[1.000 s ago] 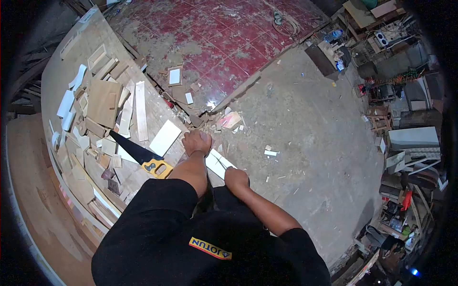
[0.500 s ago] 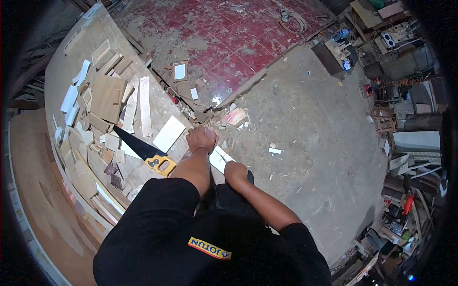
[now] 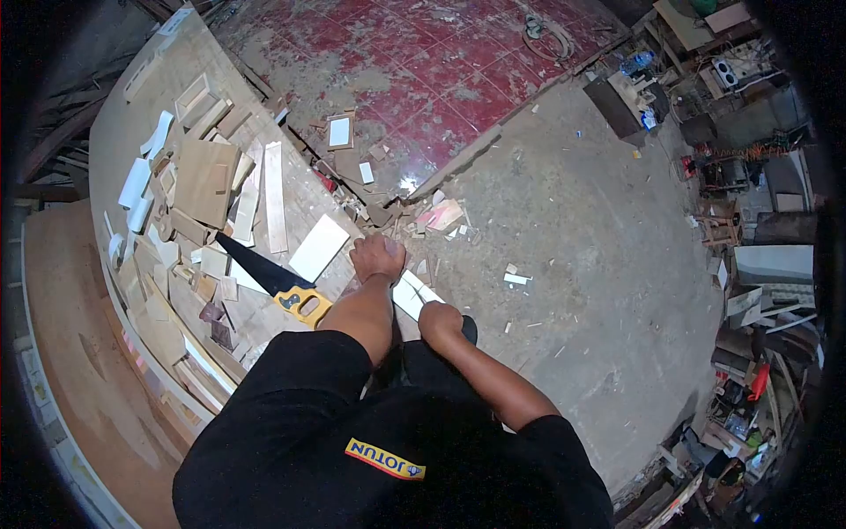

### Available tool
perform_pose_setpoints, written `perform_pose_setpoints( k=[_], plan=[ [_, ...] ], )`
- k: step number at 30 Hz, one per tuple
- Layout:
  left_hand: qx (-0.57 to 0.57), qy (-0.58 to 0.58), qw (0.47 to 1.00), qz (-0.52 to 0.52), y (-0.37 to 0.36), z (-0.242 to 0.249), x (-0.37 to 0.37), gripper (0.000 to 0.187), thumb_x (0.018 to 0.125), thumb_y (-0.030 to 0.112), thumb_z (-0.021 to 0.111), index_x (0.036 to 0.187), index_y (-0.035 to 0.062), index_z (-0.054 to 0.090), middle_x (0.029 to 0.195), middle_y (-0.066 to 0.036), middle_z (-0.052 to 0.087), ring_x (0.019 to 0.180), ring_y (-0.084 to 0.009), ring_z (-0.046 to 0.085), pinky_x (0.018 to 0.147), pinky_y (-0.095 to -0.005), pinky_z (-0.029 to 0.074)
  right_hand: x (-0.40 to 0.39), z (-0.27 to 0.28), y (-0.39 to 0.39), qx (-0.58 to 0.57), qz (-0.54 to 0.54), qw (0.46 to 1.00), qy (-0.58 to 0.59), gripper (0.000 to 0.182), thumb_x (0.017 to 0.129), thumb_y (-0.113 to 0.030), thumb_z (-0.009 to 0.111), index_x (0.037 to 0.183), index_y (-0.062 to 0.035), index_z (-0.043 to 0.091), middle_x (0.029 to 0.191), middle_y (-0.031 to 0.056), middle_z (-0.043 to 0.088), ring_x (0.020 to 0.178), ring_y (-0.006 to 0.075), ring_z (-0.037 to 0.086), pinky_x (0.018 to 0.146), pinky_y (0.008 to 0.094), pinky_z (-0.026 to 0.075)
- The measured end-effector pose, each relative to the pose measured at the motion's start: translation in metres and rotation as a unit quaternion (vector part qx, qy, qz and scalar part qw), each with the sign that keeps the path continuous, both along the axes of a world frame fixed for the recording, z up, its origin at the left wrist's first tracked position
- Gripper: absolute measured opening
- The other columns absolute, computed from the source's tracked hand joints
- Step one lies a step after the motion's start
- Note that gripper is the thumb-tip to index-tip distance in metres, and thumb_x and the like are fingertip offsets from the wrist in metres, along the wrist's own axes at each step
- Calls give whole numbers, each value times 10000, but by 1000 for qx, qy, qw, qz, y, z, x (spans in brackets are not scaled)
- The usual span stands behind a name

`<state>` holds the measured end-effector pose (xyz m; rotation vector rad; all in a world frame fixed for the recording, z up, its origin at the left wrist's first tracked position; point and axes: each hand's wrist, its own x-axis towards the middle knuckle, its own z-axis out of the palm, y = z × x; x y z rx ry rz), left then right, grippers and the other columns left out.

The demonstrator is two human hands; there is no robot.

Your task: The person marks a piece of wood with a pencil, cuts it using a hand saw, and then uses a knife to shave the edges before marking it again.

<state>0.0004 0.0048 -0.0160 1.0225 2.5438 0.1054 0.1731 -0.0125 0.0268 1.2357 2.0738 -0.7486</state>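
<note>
A narrow white board [image 3: 411,294] lies between my two hands, with a thin dark line or tool across it. My left hand [image 3: 377,257] is closed over the board's upper left end, knuckles up. At its lower right end, my right hand [image 3: 441,321] makes a fist; what it grips is hidden under the fingers. A handsaw with a black blade and yellow handle [image 3: 302,304] lies left of my left forearm, touched by neither hand. Just above the saw rests a wider white panel [image 3: 319,249].
Wood offcuts and a brown panel [image 3: 206,182] crowd the worktable [image 3: 132,88] on the left. Beyond it are red floor tiles [image 3: 423,79]. Small scraps [image 3: 517,279] dot the concrete floor [image 3: 564,229]. Tools and timber line the right side.
The view has shifted slightly, so the surroundings appear a little further right. Both hands keep nearly the same places at the white board.
</note>
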Motion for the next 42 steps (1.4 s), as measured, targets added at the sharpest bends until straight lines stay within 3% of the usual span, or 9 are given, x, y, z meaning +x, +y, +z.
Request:
perform_pose_setpoints(
  k=[6,12,20,28,33,35,37,39,42],
  plan=[
    [16,42,999,-3,3,-2,3,508,794,501,594,1080,83,636,1128,-126,644,1124,-306,521,954,-451,383,-4,-39,5,25,-18,998,55,255,905,-153,515,1034,-20,689,957,190,728,912,332,722,757,440,579],
    [-7,11,1000,-2,2,3,1,511,799,506,589,1081,82,636,1134,-129,647,1129,-306,523,951,-445,390,4,8,0,-8,7,1000,12,263,912,-157,498,1010,-24,704,966,188,728,881,336,726,729,443,581],
    [21,34,999,3,0,-4,2,504,805,510,583,1070,85,644,1137,-126,648,1131,-307,522,948,-446,393,-4,-32,8,34,-21,998,54,205,872,-133,552,948,-49,723,972,176,727,888,333,722,718,439,578],
    [22,30,999,-5,-1,-3,1,499,814,507,594,1056,75,653,1101,-141,650,1117,-330,532,943,-465,403,5,-4,3,-7,-10,1000,-6,230,898,-144,532,1008,-29,698,969,193,724,903,327,722,744,431,580],
    [21,14,1000,3,2,8,2,494,810,495,583,1067,79,651,1112,-132,654,1133,-310,521,963,-451,385,-23,-36,-6,38,-108,993,28,248,918,-165,524,1059,-35,681,956,199,726,898,328,726,715,433,587],
    [16,21,1000,3,1,8,3,493,817,496,574,1069,80,652,1119,-138,652,1136,-311,521,968,-453,384,-14,-40,-5,57,-95,993,31,233,912,-161,535,1025,-51,707,969,179,731,894,323,728,696,416,590],
    [9,22,1000,3,-1,6,7,495,817,497,571,1073,81,653,1127,-137,649,1141,-310,519,971,-452,383,-4,-16,8,10,49,999,10,220,899,-151,549,973,-65,737,987,150,736,893,312,730,700,410,588],
    [4,30,1000,6,1,5,1,498,817,498,569,1077,82,654,1134,-136,647,1145,-309,517,975,-450,382,-5,18,10,7,29,999,-23,214,889,-148,559,939,-77,756,1006,125,740,913,302,729,719,395,585],
    [8,8,1000,2,-1,7,4,506,820,502,566,1094,85,653,1156,-131,639,1155,-306,513,983,-448,376,7,48,11,-14,68,997,-20,210,873,-137,554,918,-62,745,997,166,731,906,323,724,723,418,580]
  ],
)
